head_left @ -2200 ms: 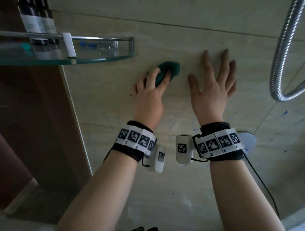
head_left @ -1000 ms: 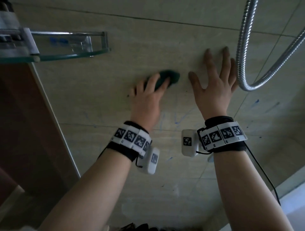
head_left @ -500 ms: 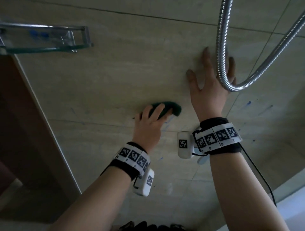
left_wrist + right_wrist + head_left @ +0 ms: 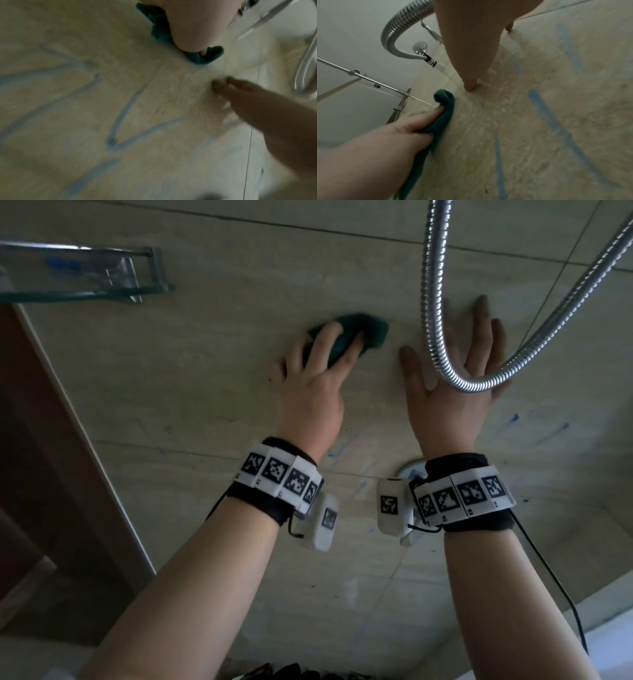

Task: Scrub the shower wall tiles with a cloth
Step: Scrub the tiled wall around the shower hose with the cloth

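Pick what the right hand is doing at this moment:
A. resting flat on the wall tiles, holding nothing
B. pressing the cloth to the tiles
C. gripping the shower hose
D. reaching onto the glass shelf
A: the right hand lies with fingers spread on the tiles, while the left hand holds the cloth; the hose only hangs in front.

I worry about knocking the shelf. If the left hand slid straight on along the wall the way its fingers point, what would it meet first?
Probably not the glass shelf, off to its left. The left hand points up and slightly right, with only bare wall tiles ahead.
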